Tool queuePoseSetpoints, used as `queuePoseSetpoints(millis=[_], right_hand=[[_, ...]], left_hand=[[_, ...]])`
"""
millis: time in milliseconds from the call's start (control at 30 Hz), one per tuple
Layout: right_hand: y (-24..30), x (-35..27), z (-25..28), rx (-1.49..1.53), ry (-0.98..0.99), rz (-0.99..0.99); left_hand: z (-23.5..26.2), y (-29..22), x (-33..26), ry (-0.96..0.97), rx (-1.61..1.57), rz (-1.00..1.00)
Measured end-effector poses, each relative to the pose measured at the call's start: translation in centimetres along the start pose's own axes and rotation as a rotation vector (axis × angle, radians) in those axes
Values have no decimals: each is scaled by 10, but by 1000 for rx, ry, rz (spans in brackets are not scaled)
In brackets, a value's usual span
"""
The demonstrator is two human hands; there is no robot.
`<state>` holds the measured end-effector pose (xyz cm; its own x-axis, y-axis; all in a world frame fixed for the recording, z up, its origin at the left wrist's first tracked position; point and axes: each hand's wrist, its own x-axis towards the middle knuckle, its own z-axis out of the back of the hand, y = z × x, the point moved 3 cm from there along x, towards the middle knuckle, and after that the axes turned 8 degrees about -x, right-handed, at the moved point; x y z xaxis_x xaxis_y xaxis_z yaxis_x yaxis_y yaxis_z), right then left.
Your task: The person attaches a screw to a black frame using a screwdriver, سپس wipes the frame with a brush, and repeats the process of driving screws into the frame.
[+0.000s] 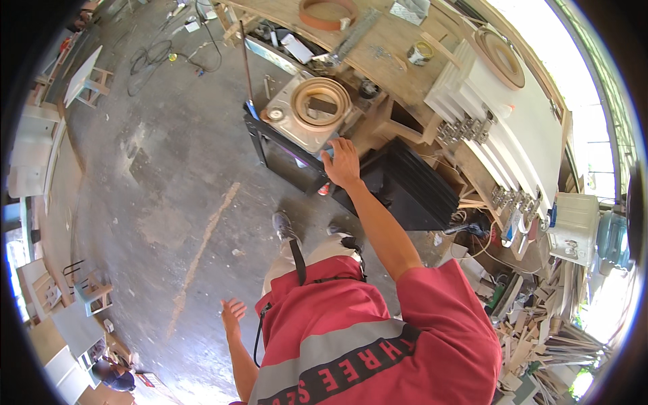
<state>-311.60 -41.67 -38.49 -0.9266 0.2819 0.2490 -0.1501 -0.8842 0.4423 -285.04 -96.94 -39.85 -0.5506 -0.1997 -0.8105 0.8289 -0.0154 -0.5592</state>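
My right hand (342,164) reaches forward with its fingers apart, palm down, near the front edge of a metal plate (281,108). A small blue item (330,148) shows by its fingertips; whether they touch it I cannot tell. A coil of tan strip (342,101) rests on the plate, with a dark flat piece (322,105) inside the ring. Just in front stands a black frame (260,145), partly hidden by the hand. Down at my left side, my left hand (234,310) hangs with fingers spread and nothing in it.
Black ribbed panels (418,182) stand right of my right hand. A wooden workbench (378,57) holds another coil (329,23) and a tin (421,52). White panels (520,115) are stacked at right. Wood offcuts (540,324) pile up lower right. A cable (152,57) lies on the floor.
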Motion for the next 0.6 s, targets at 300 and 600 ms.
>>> queuePoseSetpoints(millis=[300,600], right_hand=[[63,41,-71,-280,83,-203],[86,-5,-108,-335,169,117]], left_hand=[[106,31,6,-158,-92,67],[142,106,-10,-61,-121,298]])
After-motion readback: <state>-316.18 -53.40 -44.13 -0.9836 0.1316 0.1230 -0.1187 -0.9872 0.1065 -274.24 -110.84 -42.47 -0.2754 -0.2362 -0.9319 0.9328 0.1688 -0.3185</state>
